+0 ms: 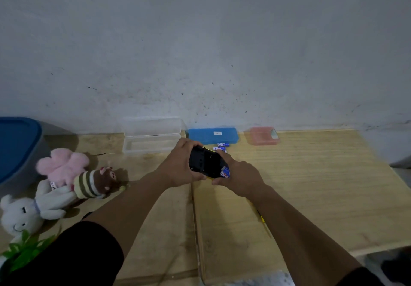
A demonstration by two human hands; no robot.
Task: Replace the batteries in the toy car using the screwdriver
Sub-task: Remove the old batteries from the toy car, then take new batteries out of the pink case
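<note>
Head view shows you holding the black-bellied yellow plastic toy car (205, 162) upside down, just above the pale wooden surface (311, 185) and just in front of the flat blue plastic case (213, 135). Your left hand (180, 170) wraps its curled fingers round the car's left end. Your right hand (241, 174) grips the right end and also holds blue-labelled batteries (225, 172) against the car.

I judge you are seating batteries in the open bay. Keep the left hand steady as the clamp, press each cell in spring-end first, and check polarity marks before closing.

More blue-and-white batteries (221, 146) lie between the car and the blue case. A yellow-handled tool (262, 218), probably the screwdriver, shows nearer you than the car, under your right forearm.

The white sticker on the blue case and the battery print are too small to read.
</note>
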